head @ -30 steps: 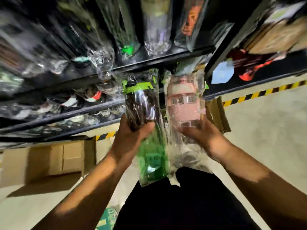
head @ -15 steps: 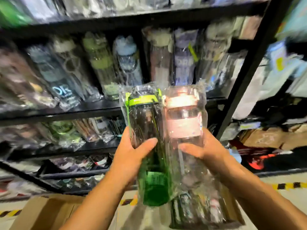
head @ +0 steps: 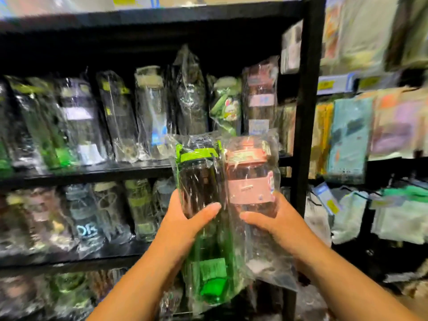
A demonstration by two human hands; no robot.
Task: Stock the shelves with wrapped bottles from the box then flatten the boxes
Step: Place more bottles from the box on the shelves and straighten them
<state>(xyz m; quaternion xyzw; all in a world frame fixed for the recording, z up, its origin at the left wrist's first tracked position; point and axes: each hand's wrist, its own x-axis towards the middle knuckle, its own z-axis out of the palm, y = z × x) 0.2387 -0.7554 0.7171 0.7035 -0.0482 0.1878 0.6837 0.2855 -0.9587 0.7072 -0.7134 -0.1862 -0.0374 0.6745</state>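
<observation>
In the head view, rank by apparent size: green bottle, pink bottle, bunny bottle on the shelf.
1. green bottle, narrowly, being longer
2. pink bottle
3. bunny bottle
The held two are nearer the camera, so true sizes are unsure.

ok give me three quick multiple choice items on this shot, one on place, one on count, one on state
1. Where is the pink-lidded bottle relative to the green-lidded bottle?
A. under it
B. on its left
C. on its right

2. How many wrapped bottles are being held?
A. one
B. two
C. three

3. The left grip is
A. curled round the green-lidded bottle
B. hanging idle
C. pointing upward

Answers:
1 C, it stands beside the green-lidded one, on the right grip's side.
2 B, each grip holds one bottle.
3 A, its thumb lies across the bottle's front.
</observation>
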